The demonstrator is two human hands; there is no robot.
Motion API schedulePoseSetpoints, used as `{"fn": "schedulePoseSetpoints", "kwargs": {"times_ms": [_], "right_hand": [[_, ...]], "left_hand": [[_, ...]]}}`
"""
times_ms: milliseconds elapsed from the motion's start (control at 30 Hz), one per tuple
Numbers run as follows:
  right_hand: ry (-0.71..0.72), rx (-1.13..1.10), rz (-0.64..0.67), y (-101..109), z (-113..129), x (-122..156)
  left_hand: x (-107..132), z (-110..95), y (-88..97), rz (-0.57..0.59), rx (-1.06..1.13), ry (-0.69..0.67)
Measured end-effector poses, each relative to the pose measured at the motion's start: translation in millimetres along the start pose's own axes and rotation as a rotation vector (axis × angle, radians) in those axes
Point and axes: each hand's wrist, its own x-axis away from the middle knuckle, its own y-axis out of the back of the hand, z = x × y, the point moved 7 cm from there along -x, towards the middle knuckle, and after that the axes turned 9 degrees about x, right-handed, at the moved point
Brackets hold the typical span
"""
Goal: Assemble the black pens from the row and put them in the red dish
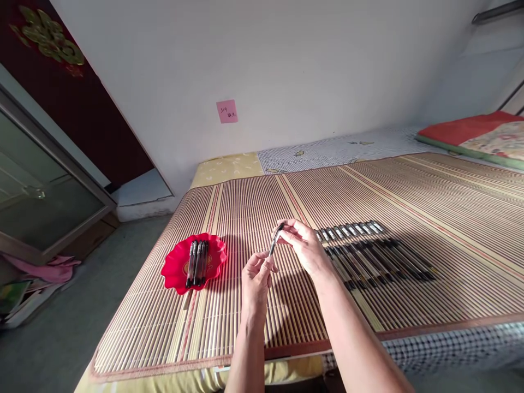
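Observation:
Above the slatted bamboo mat, both hands hold one slim pen with a dark tip pointing up. My left hand pinches its lower end. The fingers of my right hand are closed around its upper end, partly covering it. Right of my hands, a row of pen caps lies on the mat. Just below it lie many black pen barrels side by side, their near ends slanting right. On the left, several black capped pens rest together on a red scalloped plate.
The mat covers a bed with patterned sheets. Folded red and floral bedding lies at the far right. A pink note is stuck on the white wall behind. At the left stands a glass-paned door.

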Motion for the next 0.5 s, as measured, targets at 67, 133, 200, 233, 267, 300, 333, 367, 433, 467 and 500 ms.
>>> {"fn": "schedulePoseSetpoints", "kwargs": {"times_ms": [67,133,200,233,267,300,333,367,433,467,500], "right_hand": [[-0.015,0.009,0.03,-2.5,-0.3,0.5],[-0.036,0.009,0.014,-1.2,-1.0,0.7],[-0.056,0.017,0.018,-1.1,-2.3,1.1],[-0.066,0.024,0.043,-2.9,-3.2,1.4],[-0.075,0.032,0.076,-5.5,-4.3,2.0],[-0.082,0.039,0.109,-8.4,-5.5,2.7],[-0.086,0.045,0.134,-11.0,-6.8,3.3],[-0.088,0.05,0.144,-12.9,-8.1,3.8],[-0.082,0.059,0.134,-14.9,-10.1,4.3],[-0.078,0.064,0.125,-15.6,-11.0,4.4],[-0.075,0.07,0.122,-16.5,-11.8,4.5]], "left_hand": [[-0.2,1.6,0.1,0.012,-0.005,-0.002],[-0.2,2.9,-0.5,0.025,-0.004,-0.005],[0.2,2.9,-1.8,0.036,-0.005,-0.011],[0.5,2.3,-2.6,0.04,-0.008,-0.014],[1.0,1.6,-3.3,0.044,-0.014,-0.015],[1.4,0.6,-3.9,0.048,-0.022,-0.016],[1.9,-0.6,-4.2,0.05,-0.028,-0.018],[2.4,-1.7,-4.2,0.051,-0.031,-0.022],[3.0,-3.2,-3.1,0.048,-0.025,-0.03],[3.1,-3.3,-2.2,0.044,-0.017,-0.035],[3.1,-3.0,-1.2,0.038,-0.009,-0.038]]}}
